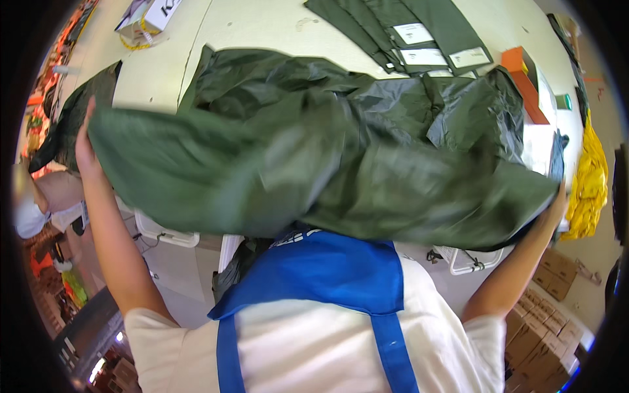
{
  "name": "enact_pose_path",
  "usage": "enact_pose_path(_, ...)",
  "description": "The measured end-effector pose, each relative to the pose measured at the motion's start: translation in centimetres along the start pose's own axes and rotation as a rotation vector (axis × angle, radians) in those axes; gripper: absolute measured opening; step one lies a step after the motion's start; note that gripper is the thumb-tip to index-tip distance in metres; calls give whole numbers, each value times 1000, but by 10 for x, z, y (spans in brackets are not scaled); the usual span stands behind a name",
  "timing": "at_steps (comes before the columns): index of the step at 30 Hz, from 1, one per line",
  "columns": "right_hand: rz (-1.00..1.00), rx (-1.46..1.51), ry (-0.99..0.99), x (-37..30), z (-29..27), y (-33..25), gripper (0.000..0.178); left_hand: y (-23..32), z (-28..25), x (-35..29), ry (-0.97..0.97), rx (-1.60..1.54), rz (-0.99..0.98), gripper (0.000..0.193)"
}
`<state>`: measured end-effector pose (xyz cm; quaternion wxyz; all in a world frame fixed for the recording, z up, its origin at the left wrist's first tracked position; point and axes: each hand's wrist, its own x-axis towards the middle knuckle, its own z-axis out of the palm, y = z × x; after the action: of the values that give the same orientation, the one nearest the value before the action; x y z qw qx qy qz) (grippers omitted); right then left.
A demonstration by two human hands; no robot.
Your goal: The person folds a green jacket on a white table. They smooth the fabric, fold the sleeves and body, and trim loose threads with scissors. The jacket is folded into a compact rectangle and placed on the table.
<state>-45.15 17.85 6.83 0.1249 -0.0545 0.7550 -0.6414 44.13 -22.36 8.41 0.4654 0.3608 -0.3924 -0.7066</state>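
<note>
1 orange box (526, 88) and folded cloths (449, 29) lie beyond the green sheet (314, 164).

Reporter: How does the light fall?

Photographer: Bright and pale across the desk (255, 26), softer on the white shirt (288, 354), where faint shadows line the creases. At lower left, 2 small white spots (96, 370) glare against a dark patch.

Reporter: And the focus?

Photographer: Motion smears the dark green fabric (183, 170) in front, while pale sheen streaks its glossy surface. The folded green pieces (367, 26) at top look crisper.

Reporter: The edges?

Photographer: Fisheye distortion curves everything toward a black, rounded border; cartons (544, 321) at right sit dimmer, beside a blue fringe.
</note>
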Motion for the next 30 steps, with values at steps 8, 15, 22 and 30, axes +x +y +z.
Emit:
enact_pose_path(8,-72,122,-621,-166,128,17,29,-86,36,93,149,503,-282,48)
enact_pose_path(15,434,575,-369,-166,124,146,33,-182,20,129,366,1078,-382,88)
enact_pose_path(22,77,973,-130,-99,85,195,32,-204,19,198,429,779,-498,69)
enact_pose_path(30,-76,243,209,-102,84,128,30,-181,59,264,306,852,-268,37)
